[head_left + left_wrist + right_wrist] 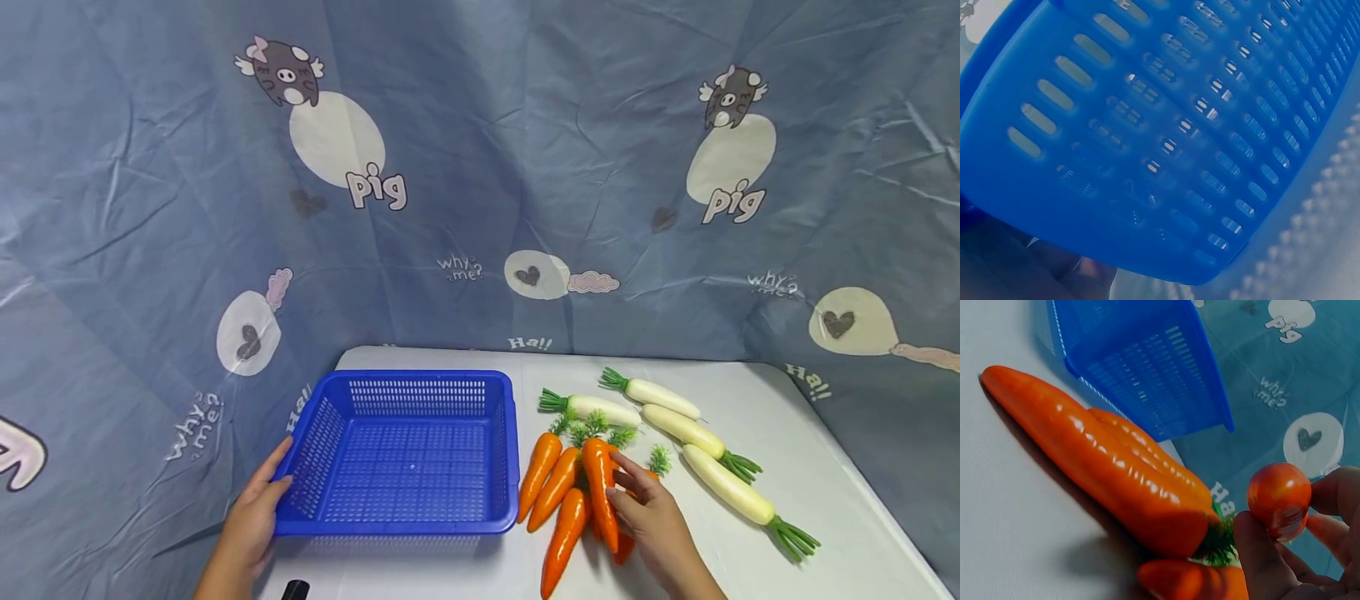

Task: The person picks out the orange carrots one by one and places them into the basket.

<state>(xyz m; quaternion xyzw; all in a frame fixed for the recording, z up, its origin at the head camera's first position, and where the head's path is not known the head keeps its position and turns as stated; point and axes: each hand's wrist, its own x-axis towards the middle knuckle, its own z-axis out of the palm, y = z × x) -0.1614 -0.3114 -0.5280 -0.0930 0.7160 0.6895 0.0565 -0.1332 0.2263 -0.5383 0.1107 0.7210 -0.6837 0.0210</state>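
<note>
My left hand [251,517] grips the left side of a blue plastic basket [397,527], its thumb near the rim. In the left wrist view, the slotted wall of the basket [1147,119] covers most of that hand. My right hand [652,512] pinches an orange carrot [601,483] between thumb and fingers, above a cluster of carrots. The right wrist view shows this held carrot [1279,494] end-on. Other carrots with green tops, such as one carrot [564,537], lie between the basket and my right hand.
Several white radishes with green leaves, among them one radish [727,483], lie on the white table [825,483] behind and right of the carrots. A blue printed cloth [480,167] hangs around the table. A small black object [296,590] shows at the front edge.
</note>
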